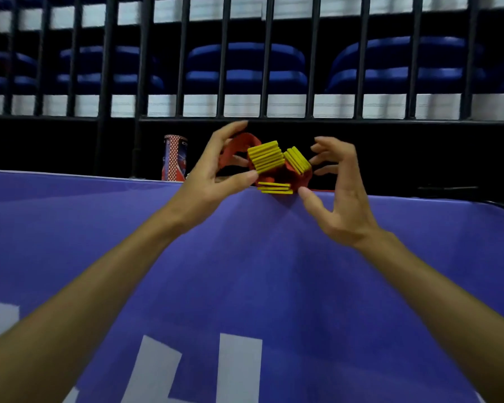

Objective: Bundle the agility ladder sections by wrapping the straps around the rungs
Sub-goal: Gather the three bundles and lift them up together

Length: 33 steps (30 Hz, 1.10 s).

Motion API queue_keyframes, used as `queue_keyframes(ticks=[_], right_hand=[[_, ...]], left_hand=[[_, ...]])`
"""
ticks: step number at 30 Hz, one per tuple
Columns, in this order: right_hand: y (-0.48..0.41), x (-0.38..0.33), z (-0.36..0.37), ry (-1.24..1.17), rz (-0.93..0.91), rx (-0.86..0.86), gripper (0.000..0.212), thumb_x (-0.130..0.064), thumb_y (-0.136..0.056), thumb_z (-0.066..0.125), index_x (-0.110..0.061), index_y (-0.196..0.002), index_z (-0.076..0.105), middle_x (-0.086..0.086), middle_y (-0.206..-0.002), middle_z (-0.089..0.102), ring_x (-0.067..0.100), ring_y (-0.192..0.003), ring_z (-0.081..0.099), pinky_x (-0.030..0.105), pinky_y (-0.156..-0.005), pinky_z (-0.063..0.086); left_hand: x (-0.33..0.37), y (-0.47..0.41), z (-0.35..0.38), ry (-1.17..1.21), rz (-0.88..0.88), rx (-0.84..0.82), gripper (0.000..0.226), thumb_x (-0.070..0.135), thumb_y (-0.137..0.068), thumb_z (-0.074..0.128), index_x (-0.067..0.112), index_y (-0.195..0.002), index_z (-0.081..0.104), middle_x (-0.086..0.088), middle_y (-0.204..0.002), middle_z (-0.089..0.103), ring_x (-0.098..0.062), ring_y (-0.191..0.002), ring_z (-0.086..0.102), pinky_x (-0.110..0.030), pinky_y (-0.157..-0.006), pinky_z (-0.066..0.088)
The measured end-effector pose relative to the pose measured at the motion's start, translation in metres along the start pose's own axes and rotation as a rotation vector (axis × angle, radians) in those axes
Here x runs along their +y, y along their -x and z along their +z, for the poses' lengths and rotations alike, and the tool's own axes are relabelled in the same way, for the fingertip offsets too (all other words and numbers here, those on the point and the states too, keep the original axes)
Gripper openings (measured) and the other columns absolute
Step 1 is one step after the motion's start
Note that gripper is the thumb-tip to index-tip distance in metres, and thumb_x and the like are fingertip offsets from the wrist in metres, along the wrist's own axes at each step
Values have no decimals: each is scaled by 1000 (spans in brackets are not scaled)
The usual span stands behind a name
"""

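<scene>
Head view showed the yellow rungs point(265, 157) folded into small stacks, tangled in red straps point(249, 139), at the far edge of a purple banner point(245, 271). The left hand point(216, 170) reached behind a strap loop, thumb under the nearest stack and index finger raised straight, seemingly pinching the rungs. The right hand point(342, 196) hovered just beside the right-hand stack, fingers spread and half curled; whether any fingertip touched it was unclear. A patterned tube point(173, 158) stood beyond the banner, before black railings point(303, 120) and blue seats point(245, 65).
</scene>
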State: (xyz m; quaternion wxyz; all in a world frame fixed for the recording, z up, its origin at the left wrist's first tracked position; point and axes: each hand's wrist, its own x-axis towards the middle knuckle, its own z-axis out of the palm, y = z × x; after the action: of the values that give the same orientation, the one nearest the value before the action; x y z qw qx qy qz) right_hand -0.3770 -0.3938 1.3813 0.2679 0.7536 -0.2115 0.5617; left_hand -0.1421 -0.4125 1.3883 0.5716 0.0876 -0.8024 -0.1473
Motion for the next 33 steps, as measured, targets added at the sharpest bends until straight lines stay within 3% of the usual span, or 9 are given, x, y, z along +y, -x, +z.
queue_keyframes(ticks=[2,5,7,14,20,28,33], right_hand=[[-4,-15,0,17,-57,29,60,-31,-85,66,-8,-134,40,4,-126,43,22,-106,54,28,-87,47],[-7,-23,2,119,-107,26,52,-34,-87,68,-4,-126,52,6,-122,50,20,-108,54,32,-86,51],[-5,-22,2,182,-136,34,47,-34,-89,67,-3,-122,57,11,-118,54,23,-107,55,35,-85,52],[1,0,-6,171,-47,53,48,-36,-87,70,-5,-122,59,5,-115,57,24,-103,54,38,-84,52],[6,37,1,288,-42,17,38,-37,-88,66,-7,-111,64,4,-108,62,23,-98,54,22,-88,42],[0,87,20,273,113,12,34,-43,-85,66,-10,-96,68,0,-92,60,15,-80,57,30,-73,50],[-5,106,36,330,206,-60,34,-37,-83,70,-8,-99,73,5,-96,66,19,-83,63,34,-76,53]], left_hand=[[16,4,7,-94,53,13,61,44,-78,64,40,-135,41,6,-129,48,-7,-116,53,-23,-88,50],[20,3,15,-308,146,39,51,44,-83,66,32,-131,53,9,-122,49,-11,-117,53,-39,-98,50],[15,2,17,-356,186,73,48,42,-84,66,30,-129,55,12,-119,50,-12,-115,54,-42,-98,50],[0,-17,28,-404,204,32,50,45,-82,67,30,-129,56,4,-119,53,-14,-114,55,-40,-95,52],[-37,-38,43,-376,212,25,49,28,-82,75,20,-127,59,-1,-115,54,-5,-106,55,-11,-86,46],[-89,-83,47,-398,166,-60,46,36,-80,70,23,-123,63,-3,-115,56,-11,-107,56,-19,-96,44],[-125,-99,48,-415,133,-98,44,36,-80,68,25,-122,61,-4,-115,53,-11,-108,54,-20,-96,44]])
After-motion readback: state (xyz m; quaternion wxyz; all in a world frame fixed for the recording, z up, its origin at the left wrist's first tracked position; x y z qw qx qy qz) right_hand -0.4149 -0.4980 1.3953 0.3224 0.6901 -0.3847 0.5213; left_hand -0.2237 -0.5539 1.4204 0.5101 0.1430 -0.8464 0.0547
